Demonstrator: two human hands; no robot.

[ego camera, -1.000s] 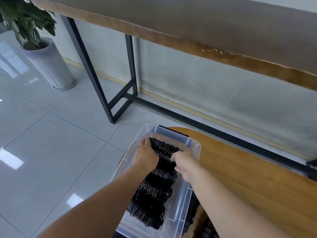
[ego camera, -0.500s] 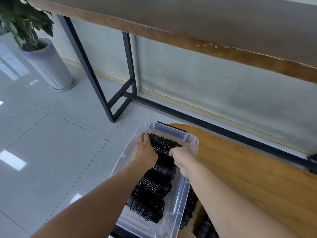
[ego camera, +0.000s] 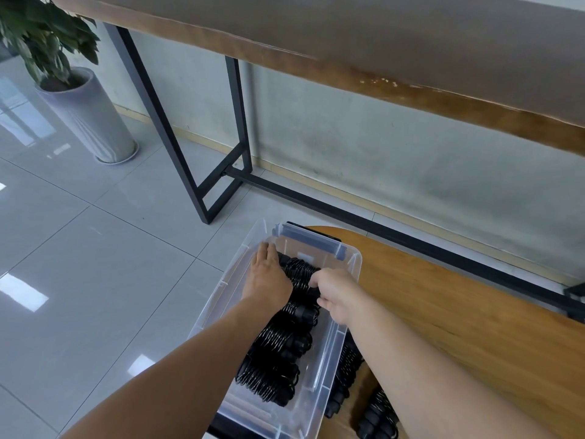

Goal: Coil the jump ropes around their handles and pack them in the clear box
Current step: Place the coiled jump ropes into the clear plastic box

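A clear plastic box [ego camera: 349,264] sits at the left end of a wooden table [ego camera: 459,312]. Inside it lies a row of several black coiled jump ropes [ego camera: 278,343]. Both my hands are in the far end of the box on the farthest coiled rope [ego camera: 300,272]. My left hand [ego camera: 269,277] lies over its left end with the fingers reaching toward the box wall. My right hand [ego camera: 337,293] grips its right end with curled fingers. More coiled ropes [ego camera: 348,375] lie on the table to the right of the box.
A long wooden bench top [ego camera: 348,42] on a black metal frame [ego camera: 196,172] stands along the wall ahead. A potted plant [ego camera: 79,109] stands on the tiled floor at the far left. The box overhangs the table's left edge above the floor.
Both hands stay on the farthest coiled rope and have pushed it slightly toward the box's far end. The head view has shifted a little.
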